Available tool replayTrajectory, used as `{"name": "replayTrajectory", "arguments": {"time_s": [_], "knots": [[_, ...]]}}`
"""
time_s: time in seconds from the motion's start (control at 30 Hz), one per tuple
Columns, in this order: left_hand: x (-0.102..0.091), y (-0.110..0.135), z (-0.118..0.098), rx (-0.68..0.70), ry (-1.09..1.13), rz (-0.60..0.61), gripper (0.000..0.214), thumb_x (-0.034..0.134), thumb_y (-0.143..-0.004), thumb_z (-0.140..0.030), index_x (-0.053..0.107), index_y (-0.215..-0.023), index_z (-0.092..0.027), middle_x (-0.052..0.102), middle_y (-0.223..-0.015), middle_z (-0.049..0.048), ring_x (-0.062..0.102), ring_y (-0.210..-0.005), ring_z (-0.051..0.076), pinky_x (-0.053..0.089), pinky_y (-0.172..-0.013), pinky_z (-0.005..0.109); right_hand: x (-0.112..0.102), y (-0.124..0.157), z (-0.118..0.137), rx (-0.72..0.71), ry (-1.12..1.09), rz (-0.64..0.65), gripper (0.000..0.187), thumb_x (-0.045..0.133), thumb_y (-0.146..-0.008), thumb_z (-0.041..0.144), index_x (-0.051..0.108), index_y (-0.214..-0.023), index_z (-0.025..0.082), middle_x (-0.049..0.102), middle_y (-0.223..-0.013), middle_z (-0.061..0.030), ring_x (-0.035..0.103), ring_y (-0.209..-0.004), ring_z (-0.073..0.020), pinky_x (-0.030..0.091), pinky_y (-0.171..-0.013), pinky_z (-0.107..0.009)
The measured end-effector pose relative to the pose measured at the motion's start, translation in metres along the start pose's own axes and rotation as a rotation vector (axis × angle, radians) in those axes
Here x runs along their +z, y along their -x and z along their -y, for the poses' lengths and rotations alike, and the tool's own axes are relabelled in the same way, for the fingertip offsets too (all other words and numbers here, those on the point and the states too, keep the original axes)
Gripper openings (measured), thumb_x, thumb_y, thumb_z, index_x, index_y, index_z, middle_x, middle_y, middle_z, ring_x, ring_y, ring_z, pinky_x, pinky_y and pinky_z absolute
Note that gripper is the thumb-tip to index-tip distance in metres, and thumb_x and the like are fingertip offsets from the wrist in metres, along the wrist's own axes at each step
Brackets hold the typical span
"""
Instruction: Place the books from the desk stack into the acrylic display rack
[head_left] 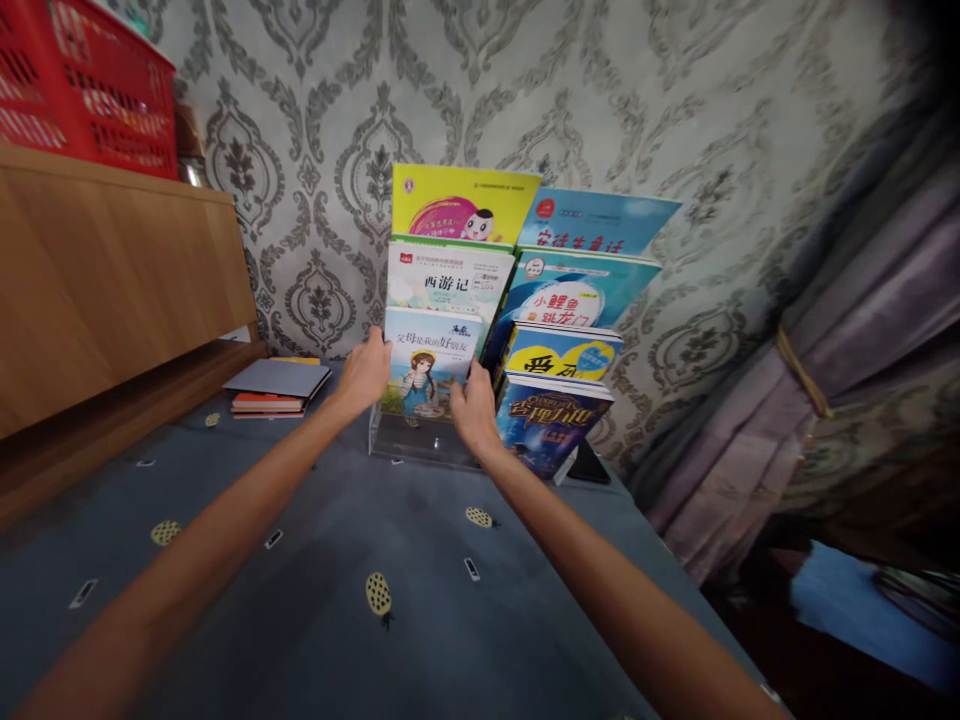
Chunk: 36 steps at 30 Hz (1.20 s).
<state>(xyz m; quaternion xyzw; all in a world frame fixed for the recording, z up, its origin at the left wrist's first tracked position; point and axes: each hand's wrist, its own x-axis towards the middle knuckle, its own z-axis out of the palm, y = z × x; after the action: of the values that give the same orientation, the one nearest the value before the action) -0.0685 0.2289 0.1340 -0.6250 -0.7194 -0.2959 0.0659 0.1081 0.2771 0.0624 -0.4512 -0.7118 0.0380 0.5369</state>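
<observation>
Clamping the girl-cover book [426, 368] between fingers [480, 378] of the left hand [366, 370] and right hand [475, 412], perhaps risking a snag on the clear stand [439, 446] if tilted.

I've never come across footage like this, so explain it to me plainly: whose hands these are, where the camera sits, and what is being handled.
There is no machine here, just a person's bare left hand and right hand. The single picture comes from a camera worn on the head, looking forward and down.

On the patterned blue cloth, a clear stand carries upright books. The left grip is at the left edge of the front book, whose cover shows a girl; the right grip is at its right edge. How firmly they hold, I can't tell.

A second column of books stands to the right; a small stack lies to the left.
</observation>
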Motion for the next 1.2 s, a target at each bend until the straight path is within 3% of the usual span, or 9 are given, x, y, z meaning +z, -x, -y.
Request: {"name": "replayTrajectory", "arguments": {"time_s": [0.13, 0.47, 0.73, 1.2], "knots": [[0.001, 0.003, 0.002, 0.018, -0.009, -0.022, 0.024, 0.035, -0.102, -0.027, 0.053, -0.113, -0.015, 0.072, -0.103, 0.0166, 0.069, -0.1, 0.03, 0.049, -0.085, 0.037, -0.003, 0.006, 0.0, -0.002, -0.008, 0.02, 0.056, 0.042, -0.082, 0.019, 0.049, -0.137, 0.011, 0.061, -0.11, -0.0168, 0.057, -0.104, -0.0305, 0.048, -0.096, -0.05], [0.005, 0.016, 0.007, 0.059, 0.02, -0.055, 0.023, 0.034, -0.104, -0.027, 0.054, -0.108, -0.015, 0.07, -0.11, 0.0164, 0.067, -0.105, 0.029, 0.049, -0.087, 0.036, 0.001, 0.02, -0.001, 0.005, -0.046, -0.021, 0.065, 0.043, -0.083, 0.022, 0.041, -0.147, 0.01, 0.059, -0.123, -0.0189, 0.053, -0.12, -0.0337, 0.041, -0.108, -0.055], [0.009, 0.019, 0.009, 0.083, 0.034, -0.072, 0.022, 0.036, -0.103, -0.026, 0.055, -0.107, -0.015, 0.068, -0.112, 0.0154, 0.065, -0.109, 0.028, 0.049, -0.09, 0.035, -0.001, 0.025, -0.002, -0.016, -0.046, -0.014, 0.067, 0.044, -0.084, 0.021, 0.04, -0.15, 0.013, 0.06, -0.124, -0.0181, 0.055, -0.118, -0.0335, 0.044, -0.105, -0.055], [0.025, 0.023, 0.022, 0.181, 0.122, -0.131, 0.025, 0.04, -0.099, -0.024, 0.052, -0.117, -0.013, 0.063, -0.119, 0.0175, 0.06, -0.115, 0.028, 0.048, -0.098, 0.039, 0.002, 0.037, -0.006, 0.008, -0.054, 0.01, 0.065, 0.045, -0.086, 0.022, 0.04, -0.149, 0.01, 0.056, -0.138, -0.0212, 0.051, -0.13, -0.0328, 0.04, -0.111, -0.057]]}}
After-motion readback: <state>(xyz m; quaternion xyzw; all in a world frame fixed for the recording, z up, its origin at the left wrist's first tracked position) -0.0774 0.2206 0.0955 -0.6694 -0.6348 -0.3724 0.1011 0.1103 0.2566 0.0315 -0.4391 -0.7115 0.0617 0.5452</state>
